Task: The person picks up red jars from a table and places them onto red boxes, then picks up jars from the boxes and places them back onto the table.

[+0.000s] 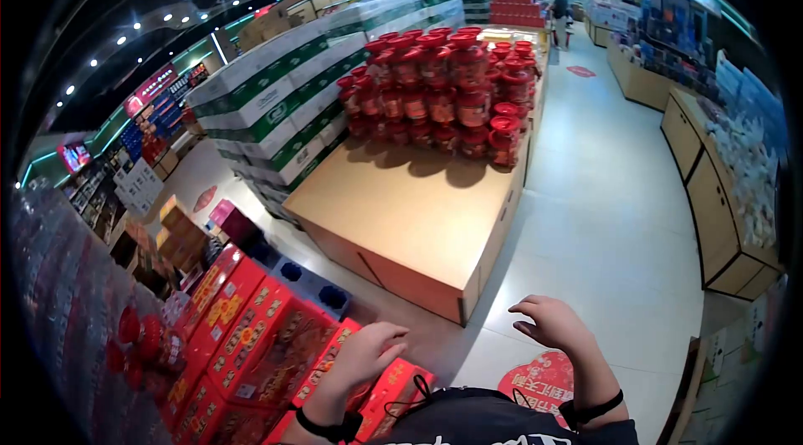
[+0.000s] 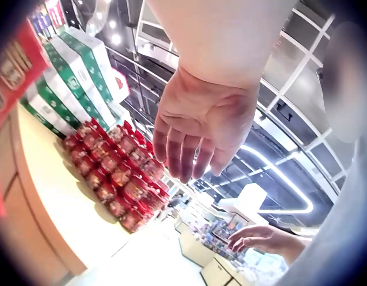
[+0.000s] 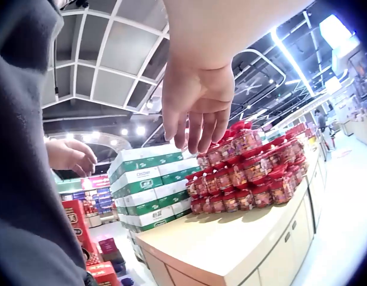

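Both my hands hang free in front of me and hold nothing. My left hand [image 1: 372, 353] hovers over stacked red gift boxes [image 1: 259, 345] at the lower left, its fingers loosely bent. In the left wrist view the left hand [image 2: 198, 128] shows an empty palm. My right hand [image 1: 548, 324] floats over the pale floor beside the corner of a wooden display platform [image 1: 401, 211], fingers relaxed and drooping. The right wrist view shows the right hand [image 3: 195, 104] with fingers hanging down, empty. Red-lidded jars [image 1: 443, 94] are stacked at the platform's far end.
Green and white cartons [image 1: 284, 102] form a tall wall left of the platform. Wooden shelf units [image 1: 711, 194] line the right side of the aisle. A red floor sticker [image 1: 539, 382] lies by my feet. A person [image 1: 559, 10] stands far down the aisle.
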Demonstrator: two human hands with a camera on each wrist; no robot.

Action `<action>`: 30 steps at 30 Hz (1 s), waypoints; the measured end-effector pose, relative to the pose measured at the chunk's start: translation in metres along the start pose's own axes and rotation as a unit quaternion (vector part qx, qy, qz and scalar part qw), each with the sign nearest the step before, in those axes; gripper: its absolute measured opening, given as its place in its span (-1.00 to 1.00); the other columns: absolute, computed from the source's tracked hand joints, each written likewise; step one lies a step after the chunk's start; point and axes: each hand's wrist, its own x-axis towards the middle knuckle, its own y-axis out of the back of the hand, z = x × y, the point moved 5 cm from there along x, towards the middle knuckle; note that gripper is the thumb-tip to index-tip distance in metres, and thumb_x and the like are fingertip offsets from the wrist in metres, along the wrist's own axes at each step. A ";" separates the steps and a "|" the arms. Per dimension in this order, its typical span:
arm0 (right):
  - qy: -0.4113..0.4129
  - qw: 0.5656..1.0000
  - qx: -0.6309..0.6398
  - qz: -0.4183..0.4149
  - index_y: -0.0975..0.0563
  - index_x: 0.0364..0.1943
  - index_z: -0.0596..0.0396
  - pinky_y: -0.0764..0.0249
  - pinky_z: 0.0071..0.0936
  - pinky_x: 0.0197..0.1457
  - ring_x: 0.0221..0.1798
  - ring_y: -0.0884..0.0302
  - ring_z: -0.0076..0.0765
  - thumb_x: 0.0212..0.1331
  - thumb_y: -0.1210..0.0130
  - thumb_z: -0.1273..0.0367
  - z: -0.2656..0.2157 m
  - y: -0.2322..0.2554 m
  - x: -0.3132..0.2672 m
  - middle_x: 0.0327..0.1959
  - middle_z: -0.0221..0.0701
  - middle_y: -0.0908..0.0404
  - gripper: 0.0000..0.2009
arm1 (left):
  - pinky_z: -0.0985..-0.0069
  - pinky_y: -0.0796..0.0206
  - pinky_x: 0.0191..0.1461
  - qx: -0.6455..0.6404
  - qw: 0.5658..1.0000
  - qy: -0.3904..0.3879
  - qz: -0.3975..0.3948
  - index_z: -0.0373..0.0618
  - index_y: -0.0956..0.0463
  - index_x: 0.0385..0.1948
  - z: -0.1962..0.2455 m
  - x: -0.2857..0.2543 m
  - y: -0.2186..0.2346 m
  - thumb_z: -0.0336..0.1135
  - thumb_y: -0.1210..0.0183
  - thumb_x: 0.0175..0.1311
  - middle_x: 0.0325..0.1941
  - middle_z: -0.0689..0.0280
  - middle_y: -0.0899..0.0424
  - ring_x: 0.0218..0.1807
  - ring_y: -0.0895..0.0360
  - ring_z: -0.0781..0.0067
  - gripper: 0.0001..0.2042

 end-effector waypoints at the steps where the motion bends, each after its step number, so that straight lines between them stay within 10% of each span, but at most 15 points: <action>1: -0.008 1.000 -0.004 0.004 -0.63 -0.07 -0.04 -0.56 -0.22 -0.04 -0.10 -0.62 -0.11 0.19 -0.21 0.25 0.018 0.011 -0.004 -0.14 -0.33 -0.65 -0.75 | 0.28 -0.44 0.08 0.004 1.000 -0.016 -0.016 -0.11 -0.59 -0.03 0.005 0.030 -0.012 -0.24 -0.20 0.25 -0.07 0.17 -0.67 0.00 -0.60 0.09 -0.71; 16: -0.108 0.994 0.008 0.030 -0.63 -0.09 0.00 -0.54 -0.24 -0.03 -0.13 -0.61 -0.12 0.18 -0.23 0.29 0.268 0.138 0.112 -0.12 -0.34 -0.65 -0.77 | 0.26 -0.47 0.02 -0.016 0.996 -0.054 -0.072 -0.04 -0.60 -0.07 -0.001 0.406 -0.138 -0.13 -0.16 0.30 -0.13 0.22 -0.66 -0.04 -0.61 0.16 -0.72; 30: -0.005 0.999 -0.034 0.017 -0.62 -0.08 0.00 -0.54 -0.25 -0.09 -0.18 -0.61 -0.10 0.15 -0.24 0.31 0.511 0.290 0.363 -0.12 -0.33 -0.64 -0.75 | 0.25 -0.48 -0.05 0.139 0.984 -0.071 0.091 -0.10 -0.61 -0.22 -0.026 0.753 -0.079 -0.20 -0.20 0.23 -0.20 0.20 -0.61 -0.12 -0.60 0.09 -0.79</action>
